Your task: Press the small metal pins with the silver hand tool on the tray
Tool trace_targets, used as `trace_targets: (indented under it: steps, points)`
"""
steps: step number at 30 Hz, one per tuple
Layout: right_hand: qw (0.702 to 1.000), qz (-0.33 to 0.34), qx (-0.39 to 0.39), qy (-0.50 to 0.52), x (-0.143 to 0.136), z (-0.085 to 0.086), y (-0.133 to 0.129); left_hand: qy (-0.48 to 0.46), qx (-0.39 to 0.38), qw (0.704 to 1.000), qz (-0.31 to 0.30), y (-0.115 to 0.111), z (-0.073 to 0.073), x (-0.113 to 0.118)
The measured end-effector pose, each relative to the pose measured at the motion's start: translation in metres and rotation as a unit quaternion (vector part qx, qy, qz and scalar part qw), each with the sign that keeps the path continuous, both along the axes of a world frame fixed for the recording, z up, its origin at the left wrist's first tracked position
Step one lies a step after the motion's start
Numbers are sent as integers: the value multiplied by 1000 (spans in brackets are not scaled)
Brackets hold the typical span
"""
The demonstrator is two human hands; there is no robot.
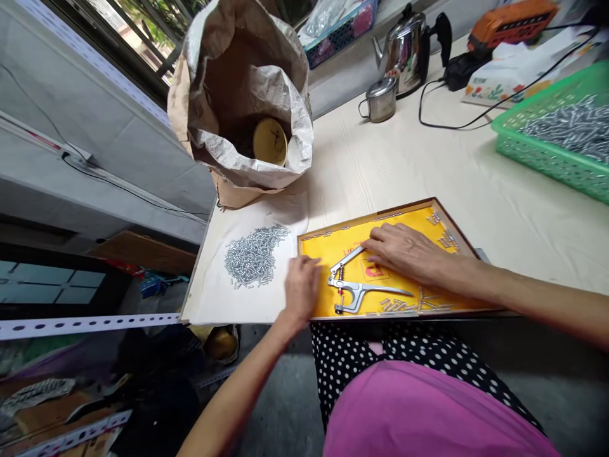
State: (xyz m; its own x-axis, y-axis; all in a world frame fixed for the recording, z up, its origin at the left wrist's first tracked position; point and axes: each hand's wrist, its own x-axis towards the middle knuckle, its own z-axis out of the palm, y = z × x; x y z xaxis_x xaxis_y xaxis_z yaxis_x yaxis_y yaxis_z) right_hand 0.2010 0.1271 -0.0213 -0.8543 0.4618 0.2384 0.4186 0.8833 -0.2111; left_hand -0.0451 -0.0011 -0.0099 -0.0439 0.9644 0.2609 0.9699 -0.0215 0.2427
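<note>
Hand pliers (354, 293) with grey metal handles and a small coil spring lie in a shallow tray (371, 222) with a yellow lining. My right hand (404, 254) reaches over the tray from the right, its curled fingers at the end of the pliers' upper handle. At the tray's left edge is my left hand (303, 289), blurred, so what its fingers hold, if anything, cannot be made out. Small silver metal pins (399, 306) lie loose along the tray's near side, and more sit at its far right corner. Left of the tray, a pile of similar small metal pieces (254, 257) rests on the tabletop.
A large open paper sack (228, 181) with a yellowish round object (270, 141) inside stands behind the pile. Further back are a lidded metal cup (382, 101) and a kettle (406, 54). A green basket (537, 152) of metal pieces and a black cable (457, 127) lie right.
</note>
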Motion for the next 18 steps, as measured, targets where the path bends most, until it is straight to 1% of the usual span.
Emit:
trace_targets:
  steps: [2,3,4,6,9,13,16,18]
  points:
    - [999,11,-31,18,6,-1,-23,56,-25,990,125,9,2,-39]
    - [999,14,-37,23,7,-4,-34,84,-45,981,167,16,2,-56]
    - [999,13,-36,28,8,-7,-46,107,-62,972,199,22,2,-70]
    - [998,0,-32,47,6,-14,-64,139,-87,957,240,37,1,-89]
    - [997,-27,-34,63,1,-22,-79,159,-107,947,260,58,-4,-99]
    - [996,-53,-44,64,-3,-23,-78,152,-112,945,267,79,-13,-102]
    - [995,-50,-52,67,2,-28,-77,114,-88,955,261,81,-12,-100]
    - [995,-32,-63,77,10,-37,-79,65,-54,966,243,69,-6,-93]
